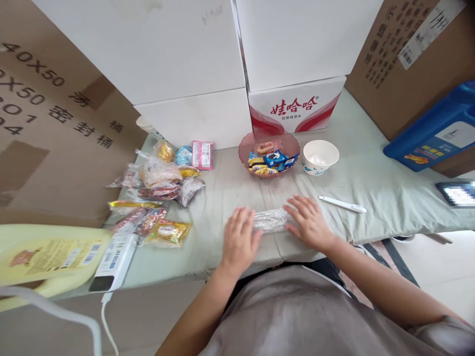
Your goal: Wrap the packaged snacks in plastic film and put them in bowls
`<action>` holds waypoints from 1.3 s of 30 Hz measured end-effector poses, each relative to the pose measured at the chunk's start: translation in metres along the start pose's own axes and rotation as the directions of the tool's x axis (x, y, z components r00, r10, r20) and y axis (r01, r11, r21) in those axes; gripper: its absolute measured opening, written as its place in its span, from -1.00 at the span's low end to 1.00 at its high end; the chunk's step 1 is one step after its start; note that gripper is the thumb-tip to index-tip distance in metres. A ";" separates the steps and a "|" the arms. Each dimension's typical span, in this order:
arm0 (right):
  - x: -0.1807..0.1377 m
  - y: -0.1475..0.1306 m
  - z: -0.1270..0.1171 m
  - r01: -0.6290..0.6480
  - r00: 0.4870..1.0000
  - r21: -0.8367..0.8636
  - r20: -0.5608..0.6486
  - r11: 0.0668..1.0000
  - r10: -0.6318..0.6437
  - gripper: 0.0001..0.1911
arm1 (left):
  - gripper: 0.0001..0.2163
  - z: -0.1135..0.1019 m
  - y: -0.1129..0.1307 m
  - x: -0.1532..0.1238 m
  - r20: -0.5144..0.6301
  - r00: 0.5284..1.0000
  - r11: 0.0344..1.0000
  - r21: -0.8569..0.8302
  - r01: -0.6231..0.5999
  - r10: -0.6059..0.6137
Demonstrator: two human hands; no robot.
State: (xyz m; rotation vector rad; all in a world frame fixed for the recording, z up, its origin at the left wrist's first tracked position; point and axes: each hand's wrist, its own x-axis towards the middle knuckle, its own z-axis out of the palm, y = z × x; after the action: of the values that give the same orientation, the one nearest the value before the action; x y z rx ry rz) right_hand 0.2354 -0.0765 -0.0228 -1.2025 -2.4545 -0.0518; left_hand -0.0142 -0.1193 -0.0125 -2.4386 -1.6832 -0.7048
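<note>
Grey-green tablecloth point(356, 163), pink bowl point(244, 154) of snacks point(275, 158), both hands point(240, 237) point(308, 222) at plastic bundle point(272, 221), grip unclosed.

Brown cardboard box point(44, 123), left edge of the grey-green cloth-covered table point(356, 168): "40X50 汤桶", "X50 密封桶", cut-off "01" and "4". White-and-red cardboard carton point(297, 106), back edge: red "娃哈哈" with ®, "饮用纯净水" below. Brown cardboard carton point(399, 69), back right corner: characters blurred. Pale-yellow plastic jug point(55, 254), front left corner; blue plastic jug point(432, 133), right edge: labels unreadable.
</note>
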 end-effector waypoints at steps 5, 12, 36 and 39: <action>-0.018 -0.001 0.014 0.101 0.969 -0.004 0.228 0.995 -0.097 -0.14 | -0.33 0.026 0.001 -0.019 0.284 0.956 0.997 0.015 -0.073 0.066; -0.069 0.026 -0.010 0.085 0.974 -0.031 0.211 0.996 -0.077 -0.11 | -0.51 0.004 -0.023 -0.037 0.139 0.969 0.978 0.067 0.195 -0.203; 0.015 -0.002 -0.037 -0.228 0.965 0.638 0.247 0.735 0.085 -0.80 | -0.65 0.031 0.028 -0.009 0.113 0.979 0.843 -0.531 -0.085 0.169; 0.045 0.004 -0.004 -0.334 0.942 0.538 0.224 0.774 0.251 -0.76 | -0.64 0.036 0.026 -0.011 0.077 0.993 0.830 -0.557 -0.033 0.092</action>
State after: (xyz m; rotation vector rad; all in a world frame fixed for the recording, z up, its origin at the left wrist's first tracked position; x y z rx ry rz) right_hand 0.2152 -0.0413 -0.0028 -1.3069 -2.1086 0.8286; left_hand 0.0175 -0.1271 -0.0443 -2.9351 -1.5866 -1.2331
